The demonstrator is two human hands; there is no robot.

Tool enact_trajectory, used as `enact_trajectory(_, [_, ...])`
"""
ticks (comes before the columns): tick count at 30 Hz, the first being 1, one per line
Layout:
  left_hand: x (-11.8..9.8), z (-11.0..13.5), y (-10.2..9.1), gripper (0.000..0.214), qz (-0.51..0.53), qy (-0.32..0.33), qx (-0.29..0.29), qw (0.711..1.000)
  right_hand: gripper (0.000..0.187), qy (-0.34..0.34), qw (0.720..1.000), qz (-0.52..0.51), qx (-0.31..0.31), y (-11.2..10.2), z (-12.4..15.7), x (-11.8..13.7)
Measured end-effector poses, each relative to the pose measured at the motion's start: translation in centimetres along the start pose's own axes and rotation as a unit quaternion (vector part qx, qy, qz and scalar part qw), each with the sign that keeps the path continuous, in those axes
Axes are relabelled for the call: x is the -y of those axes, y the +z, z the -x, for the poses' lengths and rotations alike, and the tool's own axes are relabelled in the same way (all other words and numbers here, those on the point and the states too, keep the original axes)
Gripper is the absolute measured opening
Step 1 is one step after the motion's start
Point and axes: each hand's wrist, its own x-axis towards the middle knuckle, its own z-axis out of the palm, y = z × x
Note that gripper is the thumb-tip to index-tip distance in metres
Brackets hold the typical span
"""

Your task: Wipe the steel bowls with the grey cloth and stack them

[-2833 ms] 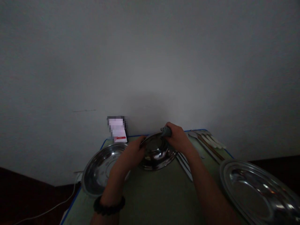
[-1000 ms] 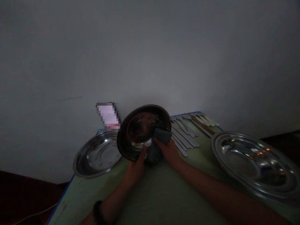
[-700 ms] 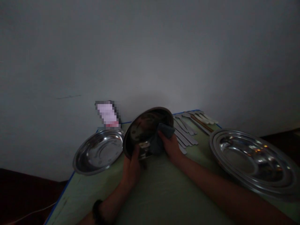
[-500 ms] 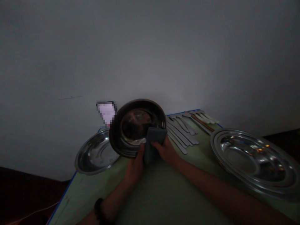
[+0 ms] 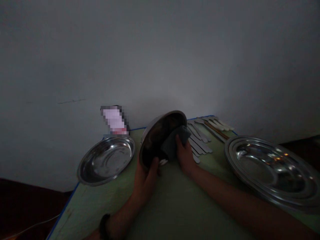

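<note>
A steel bowl (image 5: pixel 156 135) is held tilted on edge above the green table (image 5: pixel 175 206), its hollow facing right. My left hand (image 5: pixel 145 178) grips its lower rim, thumb inside. My right hand (image 5: pixel 185 155) presses a dark grey cloth (image 5: pixel 175 141) against the inside of the bowl, fingers closed on the cloth. A dark bead bracelet (image 5: pixel 103 226) sits on my left wrist.
A shallow steel dish (image 5: pixel 106 160) lies at the table's left edge. A large steel plate (image 5: pixel 270 170) lies at the right. A row of several spoons and utensils (image 5: pixel 202 135) lies at the back by the wall. A blurred card (image 5: pixel 113 120) leans on the wall.
The bowl was lifted from the table and turned on edge. Over the last second it has rocked and now faces more to the right, with the cloth moved deeper inside it.
</note>
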Motion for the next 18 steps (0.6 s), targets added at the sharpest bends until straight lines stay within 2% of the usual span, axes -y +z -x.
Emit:
enact_trajectory(2, [0.2,-0.6,0.0,0.028,-0.025,-0.008,0.034,0.999,0.051,-0.005,1.000,0.007,0.019,-0.1,-0.1,0.0])
enact_trajectory(5, [0.0,-1.4,-0.4,0.028,-0.042,-0.032,0.101,0.993,0.047,-0.051,0.996,0.058,0.034,-0.1,0.0,0.0])
enact_trajectory(7, [-0.3,-1.8,-0.6,0.025,-0.023,-0.046,0.123,0.991,0.050,-0.082,0.992,0.092,0.026,0.0,0.2,0.0])
enact_trajectory(9, [-0.6,-1.8,-0.7,0.023,0.014,-0.055,0.112,0.992,0.051,-0.100,0.990,0.100,0.020,0.1,0.2,0.1])
enact_trajectory(13, [-0.2,-1.0,-0.5,0.034,0.065,-0.119,0.026,0.990,0.041,-0.100,0.993,0.066,0.013,0.0,0.0,0.2])
enact_trajectory(16, [0.2,-0.5,-0.1,0.040,0.039,-0.152,0.069,0.985,0.040,-0.070,0.997,0.029,0.004,-0.1,0.0,0.5])
enact_trajectory(18, [0.2,-0.4,0.1,0.043,0.052,-0.137,0.116,0.982,0.041,-0.039,0.999,0.014,0.020,-0.1,0.4,0.6])
